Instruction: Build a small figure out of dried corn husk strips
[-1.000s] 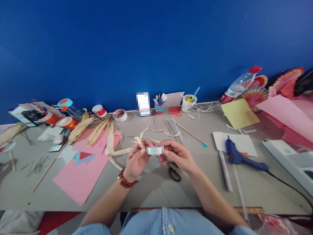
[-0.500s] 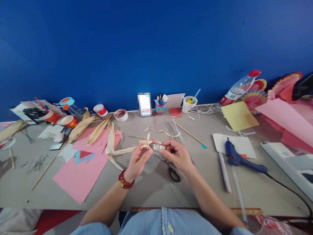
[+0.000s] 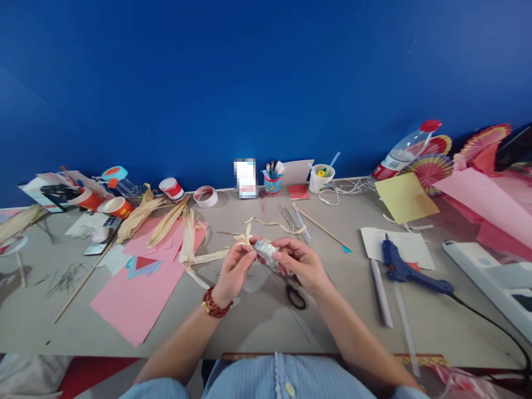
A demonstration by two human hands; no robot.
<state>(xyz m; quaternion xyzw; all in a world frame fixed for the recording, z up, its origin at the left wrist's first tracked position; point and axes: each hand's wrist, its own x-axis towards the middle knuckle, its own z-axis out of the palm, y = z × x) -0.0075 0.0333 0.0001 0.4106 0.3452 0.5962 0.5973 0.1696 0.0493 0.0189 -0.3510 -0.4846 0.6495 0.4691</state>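
My left hand (image 3: 235, 268) pinches a small pale flower of corn husk strips (image 3: 245, 237) above the desk. Opposite it, my right hand (image 3: 301, 262) is closed on a small shiny clear-and-whitish object (image 3: 266, 249), whose kind I cannot make out. The object is close to the fingertips of my left hand. Below my right hand lies a pair of scissors, with a black handle loop (image 3: 296, 297) showing and the blades hidden. A thin wire (image 3: 298, 323) runs along the desk beneath the hands. Dried corn husk strips (image 3: 211, 256) lie just left of the flower.
Pink paper sheets (image 3: 139, 302) and corn husks (image 3: 139, 216) cover the left side. A blue glue gun (image 3: 409, 270) rests on white paper at right, its cord trailing forward. Along the wall stand a tape roll (image 3: 205, 197), a pen cup (image 3: 272, 185), a white cup (image 3: 321, 180) and a bottle (image 3: 405, 151).
My right hand has turned the clear object, so more of its whitish face shows. My left hand has shifted slightly left, and the flower has tilted away, its petals less spread to view.
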